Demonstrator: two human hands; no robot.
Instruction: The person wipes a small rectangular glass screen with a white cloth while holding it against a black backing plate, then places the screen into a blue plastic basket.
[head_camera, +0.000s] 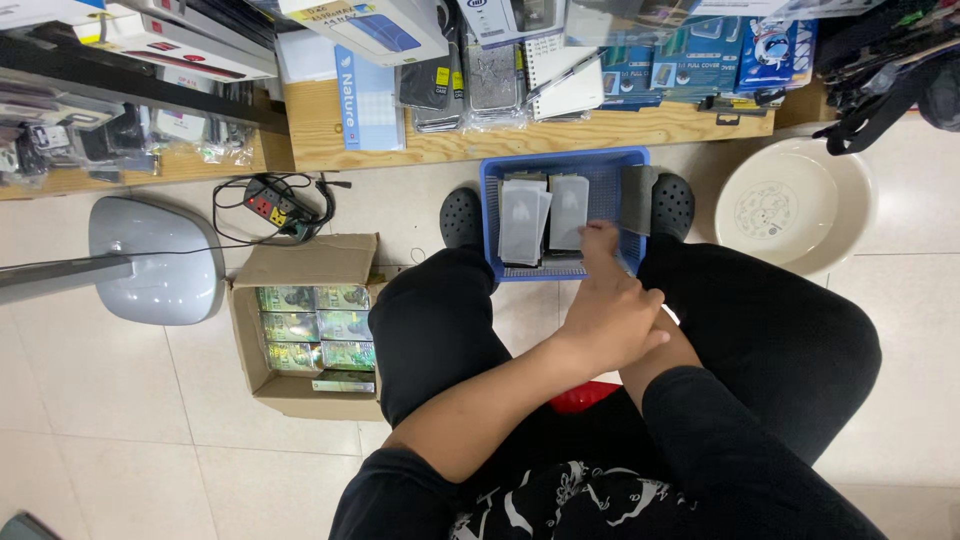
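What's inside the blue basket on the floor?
The blue basket holds flat grey packets stacked in rows. The left hand reaches in and covers its near right corner; the right hand is hidden behind it.

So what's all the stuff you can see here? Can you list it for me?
blue plastic basket: one, blue, on the floor between the feet
flat grey packets: several, grey-white, in the basket
brown cardboard box: one, brown, open, on the floor to the left
green packs: several, green, in rows inside the box
black power strip: one, black, on the floor by the shelf
grey lamp base: one, grey, far left
cream round basin: one, cream, on the floor to the right
wooden shelf: one, light wood, top, crowded with packaged goods
black clogs: two, black, beside the basket
left hand: one, its fingers reaching into the basket
right hand: hidden under the left arm
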